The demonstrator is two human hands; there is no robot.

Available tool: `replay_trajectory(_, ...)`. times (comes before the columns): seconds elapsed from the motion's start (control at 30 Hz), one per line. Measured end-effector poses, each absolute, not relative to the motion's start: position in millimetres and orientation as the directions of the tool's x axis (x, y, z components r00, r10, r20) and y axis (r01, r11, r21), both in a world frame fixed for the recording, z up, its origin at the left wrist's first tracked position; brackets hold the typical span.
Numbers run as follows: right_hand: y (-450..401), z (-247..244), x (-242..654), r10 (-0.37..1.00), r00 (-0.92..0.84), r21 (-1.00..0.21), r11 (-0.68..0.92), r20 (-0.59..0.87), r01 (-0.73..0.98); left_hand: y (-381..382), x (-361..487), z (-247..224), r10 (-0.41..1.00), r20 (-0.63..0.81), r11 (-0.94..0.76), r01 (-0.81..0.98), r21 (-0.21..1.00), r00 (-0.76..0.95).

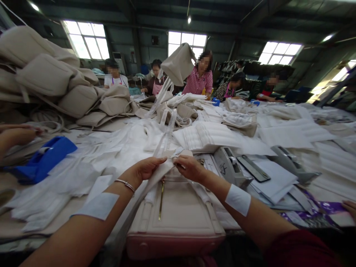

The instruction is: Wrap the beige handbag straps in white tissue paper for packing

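Observation:
A pale beige bag with a gold zipper pull stands at the table's front edge, below both hands. My left hand is closed, thumb against fingers, on a long translucent white strip that runs down past the bag's left side. Close beside it, my right hand pinches something small and pale at the top of the bag; the fingers partly hide it. White patches are stuck on both forearms, and a bracelet circles the left wrist.
A blue tape dispenser lies left, near another person's hand. Grey dispensers and a phone are at right. Beige bags pile up at left; white padding covers the middle. Several people work beyond.

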State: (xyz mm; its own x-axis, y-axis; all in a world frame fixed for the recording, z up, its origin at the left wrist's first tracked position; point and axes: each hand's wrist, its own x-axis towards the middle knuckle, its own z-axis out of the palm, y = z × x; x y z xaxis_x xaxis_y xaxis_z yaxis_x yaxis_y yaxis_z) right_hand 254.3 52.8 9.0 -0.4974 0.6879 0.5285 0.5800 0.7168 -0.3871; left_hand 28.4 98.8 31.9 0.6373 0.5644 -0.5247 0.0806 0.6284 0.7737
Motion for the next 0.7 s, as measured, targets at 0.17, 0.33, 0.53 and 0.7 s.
replay_trajectory(0.17,47,7,257,0.671,-0.478,-0.379,0.727,0.567,0.572,99,31,35,0.574,-0.531,0.616,0.099,0.781,0.623)
replay_trajectory(0.33,48,9,253,0.678,-0.493,-0.328,0.714,0.545,0.619,98,37,36,0.601,-0.524,0.547,0.167,0.82,0.603)
replay_trajectory(0.53,49,8,255,0.882,-0.375,-0.245,0.446,0.286,0.861,102,43,33,0.64,-0.573,0.513,0.271,0.815,0.512)
replay_trajectory(0.7,49,5,255,0.882,-0.396,-0.263,0.458,0.255,0.849,107,59,28,0.634,-0.601,0.496,0.34,0.799,0.488)
